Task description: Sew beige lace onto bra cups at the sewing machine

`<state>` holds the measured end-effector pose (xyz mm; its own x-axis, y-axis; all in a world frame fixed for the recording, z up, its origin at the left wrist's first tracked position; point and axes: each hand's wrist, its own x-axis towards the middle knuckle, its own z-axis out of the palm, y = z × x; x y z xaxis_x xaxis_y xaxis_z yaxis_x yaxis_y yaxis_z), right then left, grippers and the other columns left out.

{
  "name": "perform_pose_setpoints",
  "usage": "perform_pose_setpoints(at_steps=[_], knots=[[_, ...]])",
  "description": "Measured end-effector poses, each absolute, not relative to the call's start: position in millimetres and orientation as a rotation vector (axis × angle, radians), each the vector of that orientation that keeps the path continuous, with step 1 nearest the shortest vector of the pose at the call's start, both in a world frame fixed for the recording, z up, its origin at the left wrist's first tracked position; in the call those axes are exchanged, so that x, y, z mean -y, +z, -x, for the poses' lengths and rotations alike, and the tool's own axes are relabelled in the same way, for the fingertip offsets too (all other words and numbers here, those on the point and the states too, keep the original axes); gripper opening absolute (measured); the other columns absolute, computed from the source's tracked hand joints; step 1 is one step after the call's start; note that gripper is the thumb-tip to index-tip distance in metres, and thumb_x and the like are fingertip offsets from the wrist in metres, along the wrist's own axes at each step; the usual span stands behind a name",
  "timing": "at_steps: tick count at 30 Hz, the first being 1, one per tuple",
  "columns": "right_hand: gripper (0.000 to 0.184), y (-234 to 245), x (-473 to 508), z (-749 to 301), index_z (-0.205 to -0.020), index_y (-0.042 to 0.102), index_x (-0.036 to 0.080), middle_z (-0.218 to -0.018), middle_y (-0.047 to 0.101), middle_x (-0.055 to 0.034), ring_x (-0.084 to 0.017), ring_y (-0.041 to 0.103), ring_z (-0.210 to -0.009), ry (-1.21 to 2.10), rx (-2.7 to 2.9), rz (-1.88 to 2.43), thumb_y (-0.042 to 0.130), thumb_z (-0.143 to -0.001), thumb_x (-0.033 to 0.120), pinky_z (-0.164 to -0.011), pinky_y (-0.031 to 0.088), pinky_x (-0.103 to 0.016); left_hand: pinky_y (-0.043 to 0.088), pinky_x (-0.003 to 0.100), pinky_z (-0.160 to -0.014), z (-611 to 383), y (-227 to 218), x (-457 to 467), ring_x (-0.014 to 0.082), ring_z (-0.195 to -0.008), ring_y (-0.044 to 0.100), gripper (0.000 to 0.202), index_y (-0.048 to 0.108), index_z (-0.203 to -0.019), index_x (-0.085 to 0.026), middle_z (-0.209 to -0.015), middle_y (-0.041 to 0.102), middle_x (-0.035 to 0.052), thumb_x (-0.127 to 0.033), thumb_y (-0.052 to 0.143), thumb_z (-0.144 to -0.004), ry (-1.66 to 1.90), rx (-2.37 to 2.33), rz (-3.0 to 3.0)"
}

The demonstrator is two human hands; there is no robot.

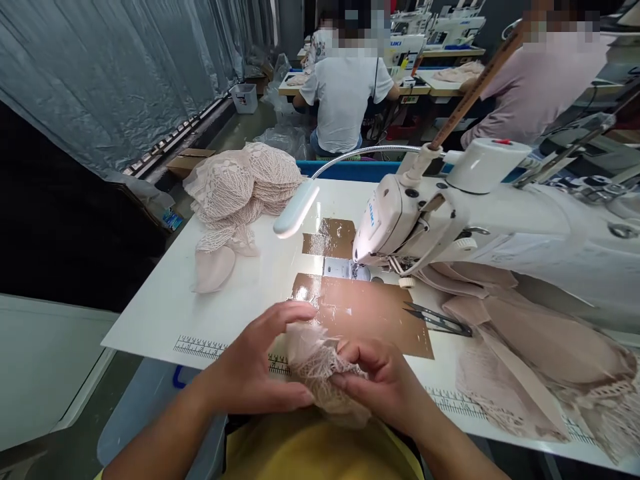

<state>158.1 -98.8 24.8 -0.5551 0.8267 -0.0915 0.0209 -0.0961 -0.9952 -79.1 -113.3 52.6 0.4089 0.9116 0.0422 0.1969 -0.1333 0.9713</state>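
Note:
A crumpled piece of pale pink lace fabric (pixel 320 367) is held at the table's front edge, close to my body. My right hand (pixel 383 380) pinches its right side between thumb and fingers. On the other side my left hand (pixel 263 363) is spread, thumb and fingers apart around the fabric's left edge; whether it touches the lace is unclear. Beyond both hands stands a white sewing machine (pixel 400 220), its needle area over a metal plate (pixel 345 269). Black thread snips (pixel 440 320) lie on brown tape (pixel 370 310) to the right.
Stacked lace cups (pixel 240 180) sit at the table's back left. Beige fabric pieces (pixel 545 333) spread along the right. A lamp (pixel 297 208) on a bent neck hangs over the white table (pixel 160 300). A plastic bin (pixel 150 400) stands below. Two people (pixel 345 93) sit ahead.

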Motion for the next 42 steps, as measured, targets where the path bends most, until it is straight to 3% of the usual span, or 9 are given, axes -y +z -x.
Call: perform_pose_setpoints(at_steps=[3, 5, 8, 15, 26, 32, 35, 37, 42], knots=[[0.012, 27, 102, -150, -0.075, 0.06, 0.019, -0.07, 0.059, 0.0009, -0.013, 0.051, -0.063, 1.627, 1.701, 0.96, 0.062, -0.083, 0.027, -0.06, 0.04, -0.024, 0.045, 0.028, -0.082, 66, 49, 106, 0.0175, -0.088, 0.055, 0.038, 0.057, -0.11, -0.02, -0.099, 0.06, 0.0034, -0.023, 0.069, -0.075, 0.667, -0.999, -1.631], [0.011, 28, 102, -147, -0.075, 0.06, 0.019, -0.074, 0.061, -0.0003, -0.014, 0.054, -0.067, 1.529, 1.739, 0.957, 0.062, -0.083, 0.027, -0.063, 0.042, -0.025, 0.042, 0.023, -0.067, 60, 43, 108, 0.0126, -0.072, 0.05, 0.019, 0.059, -0.099, -0.018, -0.084, 0.056, -0.0002, -0.024, 0.063, -0.081, 0.639, -0.995, -1.575], [0.016, 28, 100, -143, -0.068, 0.059, 0.02, -0.076, 0.061, -0.0013, -0.015, 0.057, -0.07, 1.364, 1.714, 0.953, 0.066, -0.08, 0.028, -0.064, 0.045, -0.025, 0.037, 0.021, -0.06, 59, 37, 112, 0.0107, -0.067, 0.044, 0.014, 0.058, -0.088, -0.016, -0.076, 0.05, -0.0019, -0.029, 0.061, -0.083, 0.637, -0.994, -1.525], [0.016, 27, 97, -137, -0.065, 0.057, 0.021, -0.074, 0.068, -0.002, -0.015, 0.063, -0.064, 1.177, 1.654, 1.026, 0.062, -0.08, 0.022, -0.059, 0.048, -0.025, 0.04, 0.023, -0.066, 66, 40, 108, 0.0126, -0.072, 0.049, 0.024, 0.06, -0.099, -0.016, -0.084, 0.057, 0.0007, -0.035, 0.063, -0.083, 0.651, -0.983, -1.543], [0.019, 20, 90, -144, -0.067, 0.059, 0.019, -0.064, 0.065, -0.0007, -0.013, 0.058, -0.056, 1.223, 1.68, 1.16, 0.061, -0.083, 0.029, -0.052, 0.044, -0.023, 0.036, 0.022, -0.059, 53, 39, 90, 0.0108, -0.064, 0.044, 0.023, 0.059, -0.081, -0.013, -0.07, 0.051, -0.0003, -0.033, 0.051, -0.09, 0.649, -0.98, -1.532], [0.022, 28, 80, -152, -0.097, 0.063, 0.02, -0.086, 0.068, -0.0032, -0.016, 0.062, -0.075, 1.402, 1.642, 1.143, 0.066, -0.081, 0.035, -0.067, 0.049, -0.026, 0.033, 0.022, -0.057, 49, 37, 89, 0.0106, -0.062, 0.04, 0.026, 0.054, -0.074, -0.014, -0.067, 0.046, -0.0011, -0.035, 0.05, -0.089, 0.642, -1.008, -1.519], [0.015, 32, 78, -150, -0.08, 0.064, 0.019, -0.072, 0.064, -0.0006, -0.014, 0.056, -0.065, 1.361, 1.763, 1.151, 0.062, -0.083, 0.034, -0.06, 0.043, -0.024, 0.03, 0.022, -0.055, 45, 36, 88, 0.0097, -0.06, 0.036, 0.03, 0.05, -0.07, -0.015, -0.064, 0.041, -0.0024, -0.036, 0.05, -0.09, 0.626, -1.001, -1.534], [0.022, 32, 77, -149, -0.071, 0.061, 0.018, -0.064, 0.059, 0.0007, -0.012, 0.05, -0.059, 1.348, 1.786, 1.159, 0.058, -0.085, 0.034, -0.055, 0.039, -0.024, 0.028, 0.021, -0.054, 43, 35, 88, 0.0094, -0.06, 0.035, 0.032, 0.049, -0.069, -0.014, -0.064, 0.039, -0.0028, -0.037, 0.05, -0.091, 0.625, -0.989, -1.514], [0.028, 29, 77, -152, -0.07, 0.057, 0.018, -0.065, 0.053, 0.0013, -0.012, 0.045, -0.06, 1.511, 1.643, 1.129, 0.059, -0.083, 0.042, -0.055, 0.036, -0.024, 0.036, 0.021, -0.062, 47, 34, 86, 0.0112, -0.069, 0.044, 0.023, 0.061, -0.086, -0.014, -0.076, 0.05, -0.0001, -0.037, 0.062, -0.083, 0.655, -0.906, -1.434]])
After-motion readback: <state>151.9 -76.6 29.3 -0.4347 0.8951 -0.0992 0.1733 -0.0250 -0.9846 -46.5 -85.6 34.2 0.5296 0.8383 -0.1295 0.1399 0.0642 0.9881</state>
